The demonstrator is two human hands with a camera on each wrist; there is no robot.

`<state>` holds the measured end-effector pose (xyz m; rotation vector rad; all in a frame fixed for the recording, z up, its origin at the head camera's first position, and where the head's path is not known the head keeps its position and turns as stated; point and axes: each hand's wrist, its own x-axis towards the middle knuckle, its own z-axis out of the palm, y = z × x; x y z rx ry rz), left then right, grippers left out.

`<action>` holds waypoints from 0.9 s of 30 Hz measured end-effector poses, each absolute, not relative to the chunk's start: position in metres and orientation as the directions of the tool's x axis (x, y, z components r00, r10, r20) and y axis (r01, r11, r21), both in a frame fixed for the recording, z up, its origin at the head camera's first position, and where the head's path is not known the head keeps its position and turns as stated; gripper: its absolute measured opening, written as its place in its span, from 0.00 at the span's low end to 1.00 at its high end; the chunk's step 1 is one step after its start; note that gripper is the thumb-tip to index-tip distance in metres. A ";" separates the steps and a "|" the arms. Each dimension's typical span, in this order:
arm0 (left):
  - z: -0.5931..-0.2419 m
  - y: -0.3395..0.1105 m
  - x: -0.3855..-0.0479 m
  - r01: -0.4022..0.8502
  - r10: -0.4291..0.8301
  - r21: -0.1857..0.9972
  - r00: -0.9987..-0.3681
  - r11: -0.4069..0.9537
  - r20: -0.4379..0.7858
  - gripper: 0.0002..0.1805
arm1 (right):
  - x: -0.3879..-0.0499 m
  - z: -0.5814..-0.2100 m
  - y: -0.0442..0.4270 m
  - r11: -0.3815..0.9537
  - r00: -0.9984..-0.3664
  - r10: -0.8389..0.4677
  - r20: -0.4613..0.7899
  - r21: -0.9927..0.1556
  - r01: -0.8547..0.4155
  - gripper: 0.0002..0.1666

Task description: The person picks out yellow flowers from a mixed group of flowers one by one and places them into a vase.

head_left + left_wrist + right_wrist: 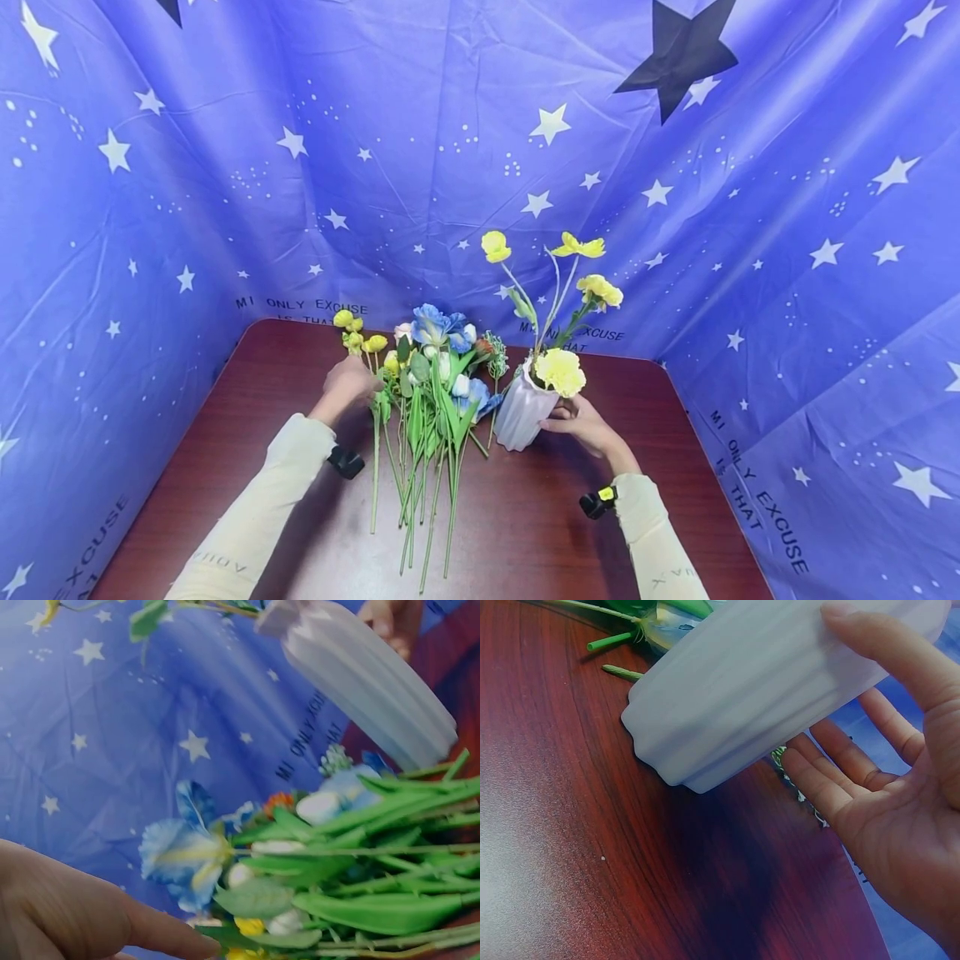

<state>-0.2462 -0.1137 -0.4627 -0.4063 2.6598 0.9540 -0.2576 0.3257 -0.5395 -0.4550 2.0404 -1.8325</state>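
Sleeves (243, 517), pale, reach in over a dark red-brown table (585, 533). Green stems and leaves (437, 408) of loose flowers lie on it, stem ends toward the wearer. Just right of them is the pale ribbed vase (520, 414); the right hand (588, 427) grips it, thumb on one side, fingers round the other. The left hand (349, 387) is beside small yellow blooms (347, 320), index finger extended; I cannot tell whether it pinches anything. Farther along lie blue flowers (432, 327). Yellow flowers (560, 372) fill the vase mouth. Behind hangs a starred blue cloth (450, 187).
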 end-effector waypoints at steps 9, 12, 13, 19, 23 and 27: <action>-0.488 -0.117 -0.246 -0.369 -0.127 0.522 -0.888 0.769 -0.441 0.10 | -0.257 -0.537 0.325 0.115 -0.886 -0.457 -0.070 -0.993 0.019 0.41; -0.496 -0.116 -0.247 -0.370 -0.116 0.509 -0.880 0.777 -0.461 0.10 | -0.256 -0.536 0.325 0.118 -0.886 -0.458 -0.073 -0.993 0.021 0.41; -0.499 -0.116 -0.247 -0.369 -0.115 0.505 -0.878 0.781 -0.464 0.10 | -0.257 -0.536 0.325 0.116 -0.885 -0.460 -0.070 -0.993 0.019 0.41; -0.513 -0.112 -0.249 -0.374 -0.127 0.491 -0.877 0.787 -0.464 0.10 | -0.258 -0.537 0.325 0.111 -0.882 -0.467 -0.067 -0.994 0.017 0.41; -0.519 -0.110 -0.248 -0.368 -0.127 0.489 -0.880 0.791 -0.457 0.08 | -0.257 -0.535 0.324 0.110 -0.884 -0.461 -0.076 -0.994 0.028 0.42; -0.521 -0.107 -0.247 -0.368 -0.132 0.487 -0.882 0.792 -0.452 0.09 | -0.256 -0.535 0.324 0.110 -0.883 -0.464 -0.074 -0.994 0.026 0.41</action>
